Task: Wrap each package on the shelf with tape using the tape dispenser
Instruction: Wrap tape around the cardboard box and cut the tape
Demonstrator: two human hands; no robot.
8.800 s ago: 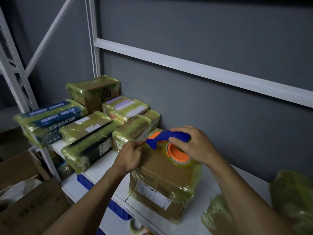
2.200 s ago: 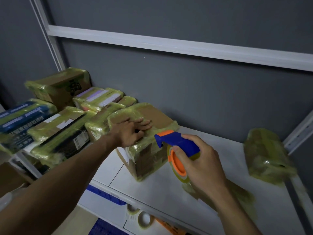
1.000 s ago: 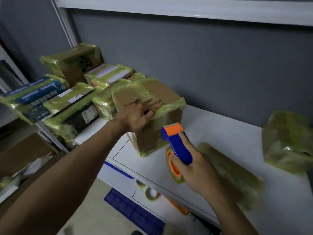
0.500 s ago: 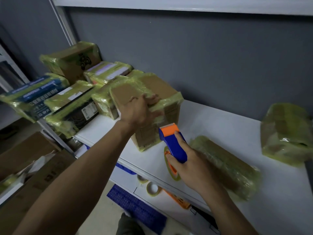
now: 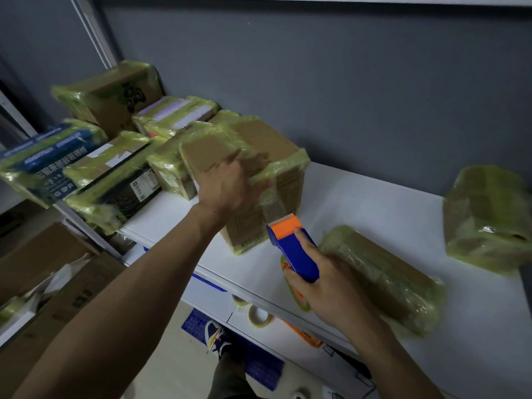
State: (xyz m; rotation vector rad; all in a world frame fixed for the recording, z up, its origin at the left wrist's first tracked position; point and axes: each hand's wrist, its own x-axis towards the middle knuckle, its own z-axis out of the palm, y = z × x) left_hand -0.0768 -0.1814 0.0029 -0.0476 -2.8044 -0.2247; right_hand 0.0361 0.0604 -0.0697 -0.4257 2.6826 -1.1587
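Two hands are working mid-frame: our left hand (image 5: 227, 185) is pressing flat on the stiff box (image 5: 259, 156), right hand (image 5: 325, 286) gripping the dispenser (image 5: 293, 249).

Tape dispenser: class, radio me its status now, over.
Right hand grips tape dispenser. Left hand flat on cardboard box. Tape strip spans box to dispenser. Flat wrapped package beside right hand.
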